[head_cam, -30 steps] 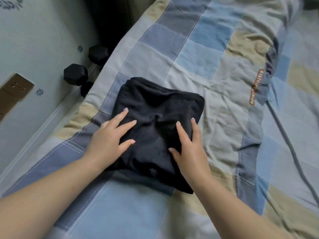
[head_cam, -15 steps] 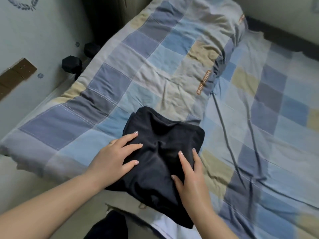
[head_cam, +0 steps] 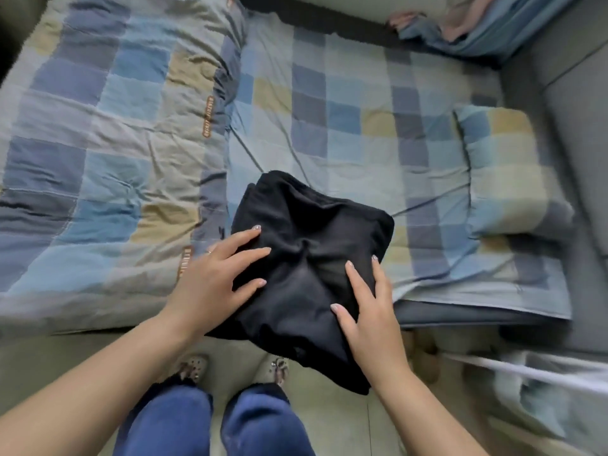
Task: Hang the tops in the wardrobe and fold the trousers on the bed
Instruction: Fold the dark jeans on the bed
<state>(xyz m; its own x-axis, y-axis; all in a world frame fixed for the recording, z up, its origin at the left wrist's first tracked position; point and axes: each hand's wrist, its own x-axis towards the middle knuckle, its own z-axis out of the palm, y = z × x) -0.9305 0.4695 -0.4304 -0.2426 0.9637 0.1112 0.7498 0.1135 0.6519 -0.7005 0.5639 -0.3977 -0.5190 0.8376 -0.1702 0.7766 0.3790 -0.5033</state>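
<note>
While both flat on the folded black trousers (head_cam: 306, 258) — left hand (head_cam: 214, 284), right hand (head_cam: 371, 311) — fingers lie straight.

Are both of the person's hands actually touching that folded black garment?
Touching. The head view shows the left hand and right hand lying flat on the folded black trousers, fingers spread across the fabric with no gap.

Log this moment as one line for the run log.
step: fold trousers | item: folded black fabric trousers at near edge of checked blue bed | left hand: flat on it | right hand: flat on it
</note>
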